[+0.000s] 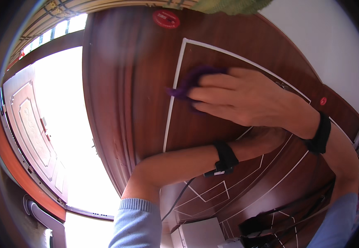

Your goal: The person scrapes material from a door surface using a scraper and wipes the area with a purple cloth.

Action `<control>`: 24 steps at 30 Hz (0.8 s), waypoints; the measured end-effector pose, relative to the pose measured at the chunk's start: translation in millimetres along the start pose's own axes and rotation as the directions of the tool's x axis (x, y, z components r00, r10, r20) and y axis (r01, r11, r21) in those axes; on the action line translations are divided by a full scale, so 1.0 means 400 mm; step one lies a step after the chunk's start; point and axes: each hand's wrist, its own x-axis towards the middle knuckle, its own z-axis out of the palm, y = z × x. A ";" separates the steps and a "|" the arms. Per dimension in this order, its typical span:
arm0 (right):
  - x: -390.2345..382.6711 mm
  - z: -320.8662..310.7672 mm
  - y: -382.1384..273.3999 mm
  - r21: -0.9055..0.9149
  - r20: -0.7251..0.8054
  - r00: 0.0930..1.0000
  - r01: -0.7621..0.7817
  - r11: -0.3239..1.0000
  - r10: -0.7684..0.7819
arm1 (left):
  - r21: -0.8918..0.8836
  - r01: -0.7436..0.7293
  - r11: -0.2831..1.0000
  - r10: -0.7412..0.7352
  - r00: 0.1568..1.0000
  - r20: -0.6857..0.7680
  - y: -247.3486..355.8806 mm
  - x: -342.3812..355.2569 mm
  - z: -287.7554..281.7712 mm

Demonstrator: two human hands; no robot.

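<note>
My right hand presses a purple cloth against a dark reddish-brown wooden panel with inlaid white lines. Its fingers are bent over the cloth, which shows past the fingertips and crosses the upright white line. Slight blur softens the cloth's edge. Lower down, my left forearm reaches across to the right. My left hand is near the panel, partly behind my right hand and wrist, and its fingers are hidden. A black band is on my left wrist and another black band on my right.
A bright doorway and a pale carved door are at the left. Red oval stickers are on the wood. Green fabric hangs at the top. A white wall borders the panel at right. Below stands a white box-like piece.
</note>
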 end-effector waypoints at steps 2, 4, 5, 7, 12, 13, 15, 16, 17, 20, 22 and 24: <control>0.051 0.039 -0.003 0.030 -0.067 0.997 -0.044 0.999 0.046 | 0.019 -0.041 0.999 0.038 0.990 0.138 0.005 0.006 -0.030; 0.136 0.052 0.000 0.038 -0.131 0.990 -0.054 0.998 0.058 | 0.019 -0.107 0.994 0.098 0.958 0.269 -0.015 -0.013 -0.021; 0.172 0.064 -0.004 0.041 -0.146 0.988 -0.044 0.998 0.049 | -0.060 -0.182 0.981 0.189 0.968 0.162 -0.065 -0.059 0.019; 0.180 0.087 -0.019 0.059 -0.073 0.993 0.099 0.993 -0.095 | -0.126 -0.258 0.958 0.271 0.958 0.096 -0.092 -0.094 0.071; 0.214 0.096 -0.075 0.232 0.000 0.984 0.171 0.957 -0.176 | 0.077 -0.238 0.968 0.218 0.954 0.206 -0.095 -0.100 0.039; 0.209 0.087 -0.046 0.124 -0.011 0.995 0.103 0.987 -0.103 | 0.165 -0.270 0.949 0.235 0.950 0.204 -0.089 -0.089 0.035; 0.149 0.040 0.037 -0.050 -0.054 0.998 -0.025 0.998 0.022 | 0.402 -0.400 0.824 0.360 0.917 0.172 -0.060 -0.039 0.050; 0.078 0.013 0.096 -0.116 -0.099 0.992 -0.086 0.989 0.075 | 0.080 -0.098 0.992 0.064 0.937 0.344 0.005 0.044 -0.001; 0.035 0.008 0.161 -0.164 -0.153 0.986 -0.094 0.982 0.069 | 0.009 -0.039 0.999 0.036 0.980 0.198 0.005 0.046 -0.025; -0.055 -0.103 0.179 -0.238 0.021 0.912 -0.394 0.888 0.410 | -0.047 -0.006 0.999 0.007 1.000 0.012 0.006 0.046 -0.055; -0.161 -0.107 0.184 -0.278 -0.051 0.786 -0.604 0.747 0.616 | -0.038 -0.023 0.999 0.023 1.000 -0.003 0.018 0.049 -0.050; -0.202 -0.094 0.161 -0.220 -0.093 0.738 -0.670 0.709 0.669 | -0.021 0.010 1.000 -0.009 1.000 0.026 0.013 0.047 -0.048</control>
